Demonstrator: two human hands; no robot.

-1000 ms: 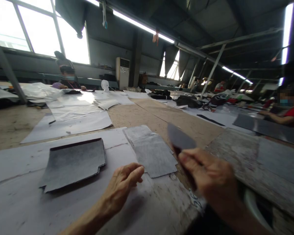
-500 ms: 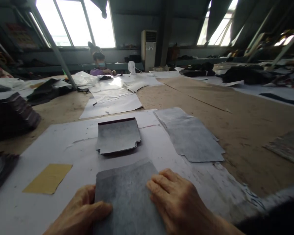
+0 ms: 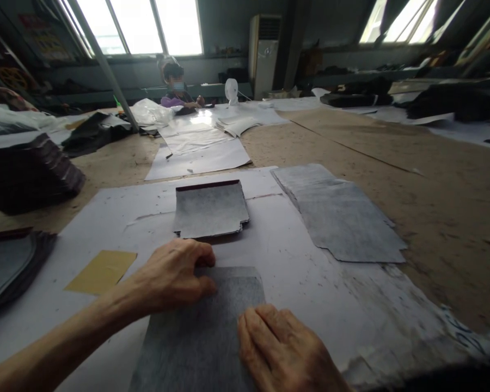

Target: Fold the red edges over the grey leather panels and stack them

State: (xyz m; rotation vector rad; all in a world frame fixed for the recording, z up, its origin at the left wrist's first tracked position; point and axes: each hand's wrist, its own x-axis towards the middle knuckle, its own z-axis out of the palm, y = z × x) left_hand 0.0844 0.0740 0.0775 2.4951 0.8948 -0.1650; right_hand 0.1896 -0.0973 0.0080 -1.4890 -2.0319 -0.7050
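A grey fabric-like sheet (image 3: pixel 200 337) lies in front of me on white paper, its near end cut off by the frame. My left hand (image 3: pixel 183 275) reaches across it and grips its far left corner, thumb on top and fingers curled at the edge. On the right edge, my right hand (image 3: pixel 281 348) presses with its fingers bent and held together; its thumb is hidden. Just beyond lies a small stack of grey notched pieces (image 3: pixel 210 209) with a dark red far edge. To the right, larger grey notched sheets (image 3: pixel 338 218) form a flat pile.
White paper (image 3: pixel 294 288) covers the tan table (image 3: pixel 363 174). A yellowish card (image 3: pixel 102 271) lies left, near dark curved pieces (image 3: pixel 12 267) and a tall dark stack (image 3: pixel 32 171). A metal pole (image 3: pixel 106 71) rises at the back left. A masked person (image 3: pixel 177 92) sits across the table near a white fan (image 3: pixel 231 91).
My left hand has moved from the sheet's left side up to its far left corner. My right hand remains at the right edge. The view has shifted, moving the background left-to-right and upward.
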